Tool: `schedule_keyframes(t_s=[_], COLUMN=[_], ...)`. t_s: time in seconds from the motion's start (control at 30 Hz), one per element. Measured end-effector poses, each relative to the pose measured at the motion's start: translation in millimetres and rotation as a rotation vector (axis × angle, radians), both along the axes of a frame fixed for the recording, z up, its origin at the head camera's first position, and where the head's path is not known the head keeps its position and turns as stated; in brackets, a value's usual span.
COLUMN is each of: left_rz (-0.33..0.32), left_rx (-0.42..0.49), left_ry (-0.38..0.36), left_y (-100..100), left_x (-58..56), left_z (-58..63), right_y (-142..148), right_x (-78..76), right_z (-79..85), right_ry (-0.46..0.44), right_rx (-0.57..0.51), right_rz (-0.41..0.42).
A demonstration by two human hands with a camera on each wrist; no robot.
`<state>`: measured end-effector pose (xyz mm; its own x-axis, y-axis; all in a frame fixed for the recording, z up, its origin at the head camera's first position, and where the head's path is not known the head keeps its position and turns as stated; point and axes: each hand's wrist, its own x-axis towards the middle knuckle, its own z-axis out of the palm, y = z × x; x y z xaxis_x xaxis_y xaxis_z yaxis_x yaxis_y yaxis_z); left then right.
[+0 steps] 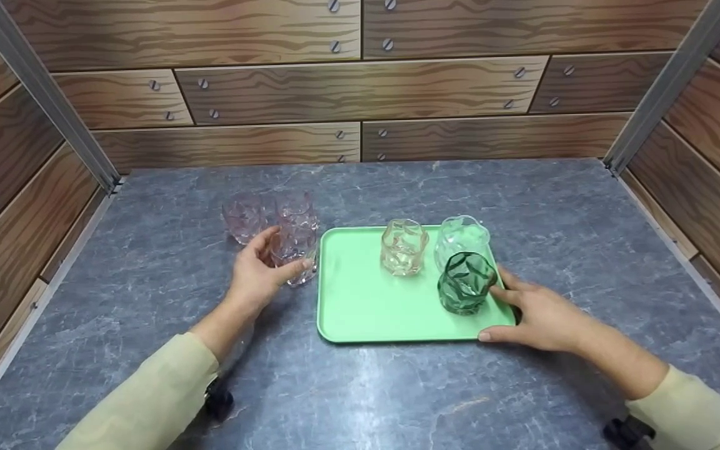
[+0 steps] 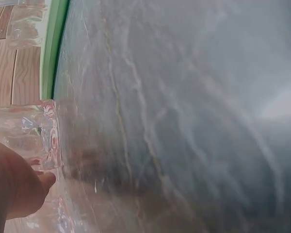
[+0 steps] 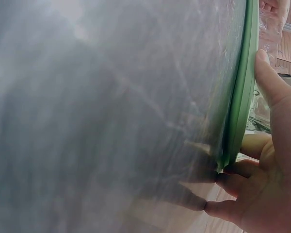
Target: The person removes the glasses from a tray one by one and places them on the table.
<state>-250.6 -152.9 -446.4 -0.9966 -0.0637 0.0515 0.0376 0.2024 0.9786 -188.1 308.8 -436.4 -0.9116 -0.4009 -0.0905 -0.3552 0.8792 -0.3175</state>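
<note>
In the head view my left hand (image 1: 259, 270) holds a faintly pink clear drinking glass (image 1: 296, 244), thumb in front and fingers behind, just left of the green tray (image 1: 366, 312). Its base looks to be at the tabletop in the left wrist view, where part of the glass (image 2: 24, 128) shows beside my hand (image 2: 19, 184). My right hand (image 1: 541, 312) grips the tray's front right corner, thumb at the front edge and fingers along the right side. On the tray stand a dark green glass (image 1: 465, 287), a clear glass (image 1: 454, 237) and a pale amber glass (image 1: 404, 250).
Two more pinkish glasses stand behind my left hand, one at the left (image 1: 244, 219) and one nearer the tray (image 1: 295, 203). Below everything is a grey marbled tabletop (image 1: 360, 394). Wood-patterned panels (image 1: 360, 90) wall in the back and both sides.
</note>
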Motion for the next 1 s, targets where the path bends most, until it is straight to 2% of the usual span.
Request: schedule_keyframes(t_s=[0.27, 0.53, 0.67, 0.77, 1.0], left_rz=[-0.005, -0.02, -0.05, -0.082, -0.16], left_rx=[-0.002, -0.061, -0.081, -0.076, -0.076], left_ry=[0.038, 0.153, 0.213, 0.232, 0.256], left_y=[-11.9, -10.4, 1.3, 14.2, 51.4], left_x=[10.3, 23.1, 26.1, 26.0, 16.1], left_z=[16.2, 50.9, 69.5, 79.2, 84.7], right_y=[-0.4, 0.0, 0.1, 0.2, 0.3], right_x=[-0.1, -0.6, -0.9, -0.9, -1.0], right_z=[0.0, 0.4, 0.4, 0.0, -0.7], right_ry=[-0.003, -0.001, 0.007, 0.012, 0.004], right_rx=[0.001, -0.004, -0.011, -0.011, -0.007], right_rz=[-0.003, -0.004, 0.001, 0.005, 0.002])
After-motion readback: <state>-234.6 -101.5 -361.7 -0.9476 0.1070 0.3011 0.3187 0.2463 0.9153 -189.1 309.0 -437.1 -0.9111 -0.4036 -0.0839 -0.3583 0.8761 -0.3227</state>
